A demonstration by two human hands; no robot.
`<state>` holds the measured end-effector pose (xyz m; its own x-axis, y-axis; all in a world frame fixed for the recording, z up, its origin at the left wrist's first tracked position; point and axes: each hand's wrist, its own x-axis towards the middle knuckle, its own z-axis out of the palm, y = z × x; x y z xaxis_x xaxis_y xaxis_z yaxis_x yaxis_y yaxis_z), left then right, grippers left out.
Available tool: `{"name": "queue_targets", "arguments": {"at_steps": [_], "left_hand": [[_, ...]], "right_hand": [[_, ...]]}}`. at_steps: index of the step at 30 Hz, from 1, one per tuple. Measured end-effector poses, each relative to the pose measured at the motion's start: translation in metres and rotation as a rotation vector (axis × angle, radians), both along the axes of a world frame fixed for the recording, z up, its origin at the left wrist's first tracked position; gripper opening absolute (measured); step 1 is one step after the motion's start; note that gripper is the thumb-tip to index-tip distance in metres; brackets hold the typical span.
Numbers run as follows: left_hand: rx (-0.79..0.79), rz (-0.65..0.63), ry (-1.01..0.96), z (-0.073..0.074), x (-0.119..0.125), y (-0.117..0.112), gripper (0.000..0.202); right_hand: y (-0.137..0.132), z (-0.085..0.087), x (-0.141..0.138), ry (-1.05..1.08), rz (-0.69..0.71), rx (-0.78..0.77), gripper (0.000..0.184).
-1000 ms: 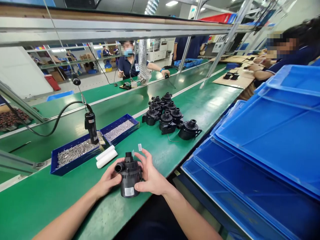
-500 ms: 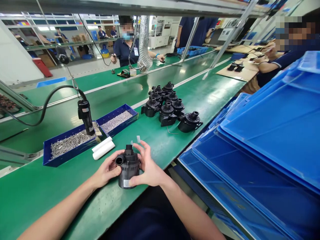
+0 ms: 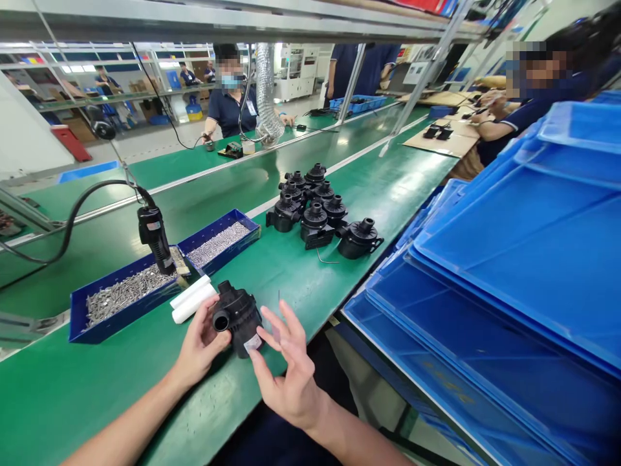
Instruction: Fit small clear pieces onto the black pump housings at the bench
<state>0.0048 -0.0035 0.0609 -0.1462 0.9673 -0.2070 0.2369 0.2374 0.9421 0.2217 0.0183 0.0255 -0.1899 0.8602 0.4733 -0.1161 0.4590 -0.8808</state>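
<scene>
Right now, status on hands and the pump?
Left hand grips black pump, tilted. Right hand open beside it. White rolls just behind.

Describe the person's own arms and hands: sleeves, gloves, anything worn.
The left hand and right hand wear no gloves. The arms behind them are bare to the frame's edge, with no sleeve in view. No watch, ring or wristband shows.

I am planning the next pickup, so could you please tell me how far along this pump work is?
A group of black pumps stands on the green belt, perhaps already done. In hand: the left hand grips one pump, tilted, the right hand open beside it. The hanging screwdriver is untouched and the screw trays hold plenty; how much remains cannot be told.
</scene>
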Motion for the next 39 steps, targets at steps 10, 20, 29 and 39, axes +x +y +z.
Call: {"name": "queue_targets", "arguments": {"at_steps": [10,20,29,39], "left_hand": [[-0.114,0.030,-0.094,-0.013,-0.013,0.003,0.065],[0.534,-0.426,1.036,0.065,0.000,0.051,0.029],[0.323,-1.112,1.033,0.096,0.003,0.126,0.027],[0.126,-1.296,1.097,0.100,0.030,0.136,0.015]], "right_hand": [[0.034,-0.010,-0.005,0.265,0.139,-0.462,0.086],[0.043,-0.041,-0.029,0.320,0.310,-0.626,0.069],[0.042,-0.040,-0.030,0.385,0.281,-0.635,0.082],[0.046,-0.032,-0.026,0.402,0.314,-0.663,0.086]]}}
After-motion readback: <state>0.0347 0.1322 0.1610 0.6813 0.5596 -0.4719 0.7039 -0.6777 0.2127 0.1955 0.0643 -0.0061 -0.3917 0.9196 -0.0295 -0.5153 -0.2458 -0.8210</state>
